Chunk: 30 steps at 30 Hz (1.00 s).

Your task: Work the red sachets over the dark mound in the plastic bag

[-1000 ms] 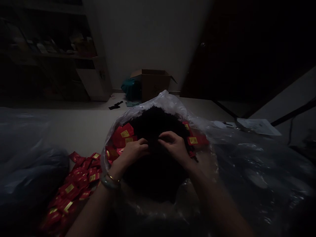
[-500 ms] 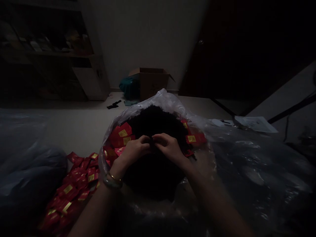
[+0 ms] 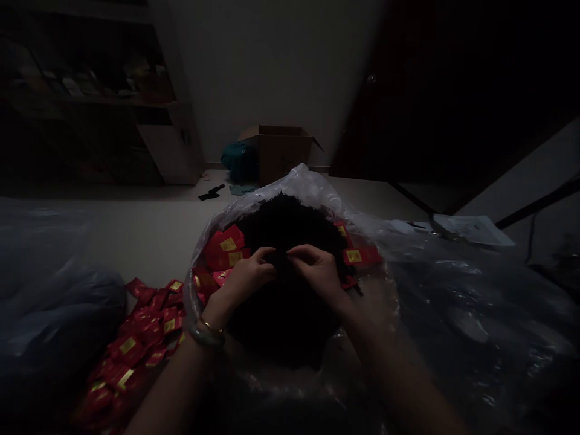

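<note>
Clock directions are taken from the middle of the heap, twelve being the far side.

The loose heap of black, crinkled shreds [image 3: 287,296] sits inside a wide-mouthed bag of clear plastic film [image 3: 308,181], whose rim peaks at twelve. Both bare hands are over the heap: the left hand [image 3: 247,278] towards nine, the right hand [image 3: 319,275] towards three, fingertips near each other but apart. On the right, thumb and forefinger are close together; on the left, a small gap shows between them. Whether either grips any shreds cannot be told in this light.

Hazards, as judged:
1. Flat red packets with gold labels [image 3: 226,244] lie within the bag at ten, with another red packet [image 3: 362,256] at about three. Disturbing the heap's edges could bury them.
2. The soft rim could fold under a forearm, spilling shreds onto the pale floor [image 3: 154,232] or the pile of red packets [image 3: 149,326] at eight.
3. The smooth, greenish bangle [image 3: 206,337] on the left wrist could snag the film.
4. Black on black, poor lighting could hide foreign matter.
</note>
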### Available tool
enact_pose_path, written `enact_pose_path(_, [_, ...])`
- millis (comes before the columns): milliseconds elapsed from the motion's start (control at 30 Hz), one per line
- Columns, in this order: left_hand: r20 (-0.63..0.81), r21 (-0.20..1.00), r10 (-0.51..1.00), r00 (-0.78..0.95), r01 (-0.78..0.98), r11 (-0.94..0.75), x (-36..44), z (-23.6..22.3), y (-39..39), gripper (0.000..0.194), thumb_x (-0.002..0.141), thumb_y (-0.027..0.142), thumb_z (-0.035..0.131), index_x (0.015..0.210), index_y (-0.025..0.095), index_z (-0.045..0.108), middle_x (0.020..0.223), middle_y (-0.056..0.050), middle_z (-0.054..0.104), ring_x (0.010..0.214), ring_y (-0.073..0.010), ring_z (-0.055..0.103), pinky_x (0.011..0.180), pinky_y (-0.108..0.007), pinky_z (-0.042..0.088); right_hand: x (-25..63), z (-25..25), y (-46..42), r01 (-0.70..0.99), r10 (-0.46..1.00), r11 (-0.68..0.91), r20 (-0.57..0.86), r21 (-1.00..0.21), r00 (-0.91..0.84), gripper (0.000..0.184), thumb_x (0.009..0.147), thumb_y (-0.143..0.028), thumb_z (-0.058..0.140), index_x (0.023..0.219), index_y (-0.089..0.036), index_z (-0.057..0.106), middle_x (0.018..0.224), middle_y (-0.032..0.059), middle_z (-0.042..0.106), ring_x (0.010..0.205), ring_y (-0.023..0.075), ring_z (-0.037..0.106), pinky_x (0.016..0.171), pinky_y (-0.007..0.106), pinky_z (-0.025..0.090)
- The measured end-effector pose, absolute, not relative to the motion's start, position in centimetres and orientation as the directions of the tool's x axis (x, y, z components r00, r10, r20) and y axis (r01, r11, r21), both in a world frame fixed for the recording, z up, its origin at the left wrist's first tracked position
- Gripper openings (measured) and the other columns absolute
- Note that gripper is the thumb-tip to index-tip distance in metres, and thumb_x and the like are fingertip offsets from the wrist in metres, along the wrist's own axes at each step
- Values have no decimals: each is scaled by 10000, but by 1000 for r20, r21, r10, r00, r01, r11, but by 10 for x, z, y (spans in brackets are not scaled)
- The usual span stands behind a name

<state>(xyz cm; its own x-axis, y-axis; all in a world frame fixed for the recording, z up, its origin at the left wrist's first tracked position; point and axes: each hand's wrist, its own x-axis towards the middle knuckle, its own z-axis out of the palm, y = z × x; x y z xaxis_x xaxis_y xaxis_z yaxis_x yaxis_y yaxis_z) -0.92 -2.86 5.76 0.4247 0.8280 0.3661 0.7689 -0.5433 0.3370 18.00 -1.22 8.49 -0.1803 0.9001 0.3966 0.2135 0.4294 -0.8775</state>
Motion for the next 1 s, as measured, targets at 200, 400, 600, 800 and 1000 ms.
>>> enact_pose_path(200, [391, 295, 831, 395, 802, -520, -10, 59, -29, 36, 752, 197, 702, 767, 223, 722, 1255, -42, 575, 789, -133, 666, 647, -225, 520, 179, 87, -11, 74, 943, 320, 309, -945, -123, 100, 704, -268, 654, 759, -190, 682, 724, 16, 703, 678, 169, 659, 623, 274, 539])
enact_pose_path(400, [379, 293, 830, 409, 798, -527, -10, 60, -30, 84, 757, 193, 698, 822, 237, 729, 1253, -44, 581, 786, -136, 672, 664, -234, 528, 176, 85, -16, 239, 865, 493, 441, -837, -237, 105, 736, -178, 588, 750, -206, 688, 774, 20, 707, 736, 171, 660, 685, 284, 527])
enact_pose_path(600, [387, 302, 832, 398, 798, -522, -11, 58, -29, 79, 752, 197, 704, 815, 237, 731, 1239, -36, 586, 765, -122, 661, 649, -220, 517, 178, 81, -16, 310, 819, 561, 462, -767, -341, 192, 786, -150, 555, 876, -217, 710, 922, 36, 729, 862, 182, 673, 758, 295, 534])
enact_pose_path(800, [429, 344, 823, 373, 774, -531, -14, 54, -27, 36, 752, 177, 698, 731, 202, 715, 1226, -62, 583, 748, -121, 650, 661, -243, 519, 180, 83, -16, 425, 776, 630, 516, -649, -362, 192, 837, -206, 546, 943, -225, 706, 894, 56, 702, 906, 203, 619, 798, 345, 529])
enact_pose_path(1000, [505, 467, 779, 372, 641, -609, -12, 49, -26, 38, 769, 158, 676, 756, 182, 703, 1172, -80, 595, 742, -108, 641, 676, -241, 527, 182, 76, -18, 604, 671, 738, 433, -302, -602, 390, 693, -389, 754, 1038, -217, 690, 1067, 126, 561, 1215, 339, 383, 959, 517, 421])
